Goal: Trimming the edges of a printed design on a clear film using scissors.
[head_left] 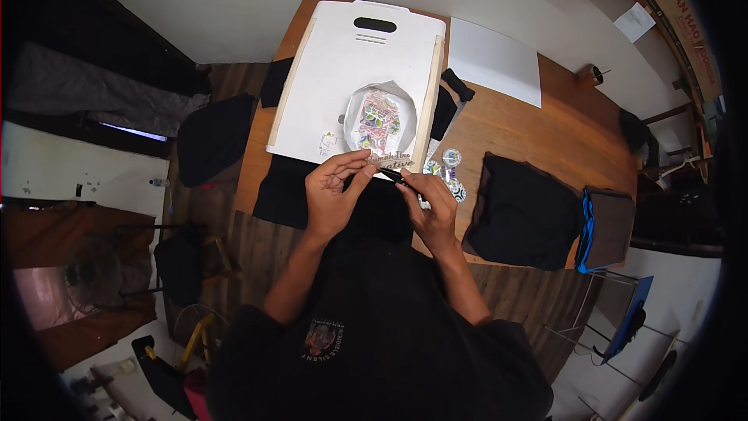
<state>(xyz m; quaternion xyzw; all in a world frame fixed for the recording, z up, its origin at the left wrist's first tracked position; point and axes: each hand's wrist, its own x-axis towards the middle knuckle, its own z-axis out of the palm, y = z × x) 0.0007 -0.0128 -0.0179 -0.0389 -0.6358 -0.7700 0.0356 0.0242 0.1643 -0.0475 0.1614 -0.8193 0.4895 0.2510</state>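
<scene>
In front of my body, over the near edge of a white plastic board, both hands meet. My left hand is closed in a pinch at the left end of a small piece with brown lettering. My right hand grips a slim black pointed tool, its tip toward the left fingertips; whether it is tweezers or a pen I cannot tell. Just beyond the hands, a round opening in the board holds colourful patterned scraps. Patterned round pieces lie right of the board, partly behind the right hand.
The board rests on a wooden table. A white sheet lies at the back. Folded black cloth and a brown cloth stack with blue edging are at the right. A small brown cup-like container stands near the wall.
</scene>
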